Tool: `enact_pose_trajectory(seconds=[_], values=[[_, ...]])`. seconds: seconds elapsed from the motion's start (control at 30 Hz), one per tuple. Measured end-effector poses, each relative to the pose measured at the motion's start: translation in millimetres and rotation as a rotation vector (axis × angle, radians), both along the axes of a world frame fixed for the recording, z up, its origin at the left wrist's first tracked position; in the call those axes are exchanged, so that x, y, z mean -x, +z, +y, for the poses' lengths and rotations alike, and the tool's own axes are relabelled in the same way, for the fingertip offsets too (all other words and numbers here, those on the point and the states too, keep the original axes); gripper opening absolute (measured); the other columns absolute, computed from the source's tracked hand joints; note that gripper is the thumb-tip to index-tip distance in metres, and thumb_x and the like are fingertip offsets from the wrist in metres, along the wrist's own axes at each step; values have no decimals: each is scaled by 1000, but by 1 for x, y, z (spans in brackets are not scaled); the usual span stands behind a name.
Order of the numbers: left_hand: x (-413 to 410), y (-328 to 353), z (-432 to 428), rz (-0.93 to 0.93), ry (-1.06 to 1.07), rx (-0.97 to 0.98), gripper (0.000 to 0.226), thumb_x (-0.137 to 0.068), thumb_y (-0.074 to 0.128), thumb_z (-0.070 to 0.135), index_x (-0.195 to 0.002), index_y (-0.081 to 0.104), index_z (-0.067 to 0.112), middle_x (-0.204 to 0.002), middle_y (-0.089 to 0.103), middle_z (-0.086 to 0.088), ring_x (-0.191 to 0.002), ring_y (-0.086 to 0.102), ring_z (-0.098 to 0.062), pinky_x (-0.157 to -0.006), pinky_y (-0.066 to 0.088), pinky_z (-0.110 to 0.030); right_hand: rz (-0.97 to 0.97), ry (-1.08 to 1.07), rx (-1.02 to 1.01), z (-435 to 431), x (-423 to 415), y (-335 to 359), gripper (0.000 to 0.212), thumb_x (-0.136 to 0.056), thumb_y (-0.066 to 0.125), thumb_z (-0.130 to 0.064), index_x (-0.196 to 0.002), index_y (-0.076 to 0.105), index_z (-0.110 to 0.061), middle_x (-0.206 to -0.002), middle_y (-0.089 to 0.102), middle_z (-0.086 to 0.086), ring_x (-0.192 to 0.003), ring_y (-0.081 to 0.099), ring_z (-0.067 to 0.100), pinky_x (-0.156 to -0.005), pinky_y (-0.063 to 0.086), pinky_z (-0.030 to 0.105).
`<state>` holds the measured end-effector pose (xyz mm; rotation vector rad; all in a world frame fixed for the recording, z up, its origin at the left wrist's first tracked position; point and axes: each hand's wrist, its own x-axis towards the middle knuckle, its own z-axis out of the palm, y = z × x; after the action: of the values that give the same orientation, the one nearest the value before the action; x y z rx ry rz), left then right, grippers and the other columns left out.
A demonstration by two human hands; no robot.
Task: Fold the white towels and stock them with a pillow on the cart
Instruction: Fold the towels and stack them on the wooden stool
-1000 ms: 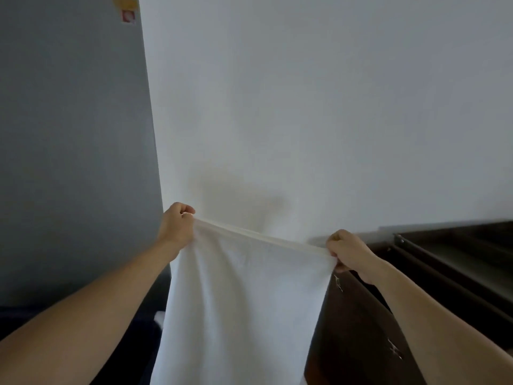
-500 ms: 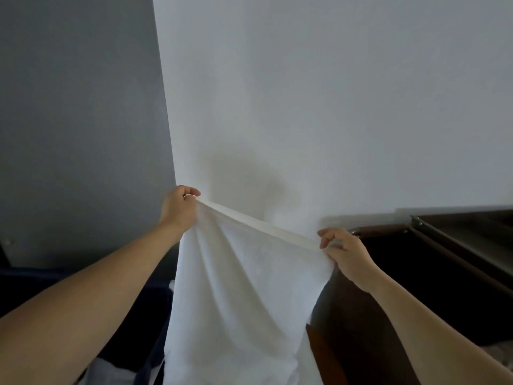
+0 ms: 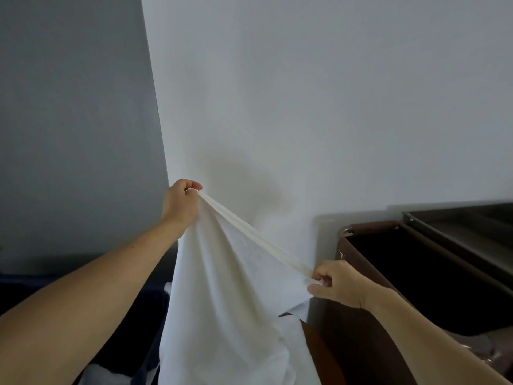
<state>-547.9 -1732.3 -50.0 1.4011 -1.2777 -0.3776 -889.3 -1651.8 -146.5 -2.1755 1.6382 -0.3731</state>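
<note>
Holding a white towel (image 3: 222,287) up by its top edge, the person has it stretched in the air in front of a pale wall (image 3: 305,107); the left hand (image 3: 180,202) is closed in a fist on the upper corner, raised high, and the right hand (image 3: 337,283) pinches the other end of that edge between thumb and fingers, lower and nearer the body; the hem runs taut and slanted between them, and the rest of the cloth hangs down out of view at the bottom; a dark brown cart (image 3: 388,273) with an open bin stands just to the right, close beside the right hand; no pillow shows. By my reading this is the start of a fold, with the edge being squared; since the hands sit at uneven heights, the halves may meet crooked; the right pinch looks light, so a tug could pull the corner free; the hanging end could also drag or snag on the cart's corner.
</note>
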Motion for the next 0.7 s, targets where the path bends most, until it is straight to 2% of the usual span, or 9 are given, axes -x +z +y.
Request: enact_pose_trajectory(seconds=[0.07,0.2,0.27,0.33,0.37,0.43,0.5,0.57,0.7], values=[[-6,0,0,-16,-2,4,32,-89,36,2,-101,64,12,-71,52,0,-60,46,-16,-55,40,-28,-59,-57,78,0,5,5,24,-88,71,-42,-74,56,-30,-70,55,-8,-61,51,6,-59,41,18],[-21,0,2,-128,5,2,30,-90,39,3,-104,64,11,-82,58,1,-68,50,-14,-57,39,-27,-411,-306,328,-14,14,45,25,-82,79,-31,-69,62,-21,-58,53,-3,-54,47,14,-55,39,28],[-29,6,1,-186,23,-1,31,-92,37,2,-108,62,11,-94,60,-3,-77,52,-18,-61,40,-25,-559,-330,392,-24,11,66,17,-81,81,-26,-76,65,-25,-64,58,0,-59,50,16,-61,44,31],[-39,13,0,-273,-15,-26,36,-94,36,2,-118,60,10,-113,59,-5,-95,53,-20,-76,43,-28,-642,-330,413,-32,7,84,21,-81,81,-26,-97,67,-30,-84,67,4,-72,61,21,-73,53,40],[-46,16,0,-332,-64,-52,38,-94,36,0,-121,60,9,-118,58,-5,-102,52,-20,-83,42,-28,-584,-326,394,-35,5,91,33,-84,79,-28,-114,64,-31,-94,67,4,-83,64,25,-81,54,42],[-57,19,5,-523,-177,-172,37,-93,37,-2,-118,63,8,-116,59,-4,-102,52,-19,-82,40,-28,-344,-318,319,-37,3,99,51,-89,73,-31,-136,56,-24,-109,63,2,-98,61,22,-89,48,34],[-67,16,11,-781,-240,-356,30,-92,38,-2,-100,64,13,-105,61,-6,-93,55,-21,-71,39,-29,-157,-262,256,-35,-4,102,33,-91,70,-30,-122,68,-17,-102,69,0,-91,60,15,-76,43,25],[-73,9,19,-991,-237,-501,28,-92,39,0,-79,51,22,-100,58,-7,-88,53,-21,-70,37,-29,-72,-229,216,-32,-13,101,16,-91,68,-31,-99,72,-18,-81,68,-4,-79,62,15,-63,41,23],[-75,-7,30,-1074,-179,-497,31,-97,34,4,-72,42,20,-87,53,-3,-81,51,-20,-69,37,-29,-243,-270,177,-32,-27,94,12,-97,60,-24,-94,60,-13,-59,64,6,-43,61,11,-51,45,26]])
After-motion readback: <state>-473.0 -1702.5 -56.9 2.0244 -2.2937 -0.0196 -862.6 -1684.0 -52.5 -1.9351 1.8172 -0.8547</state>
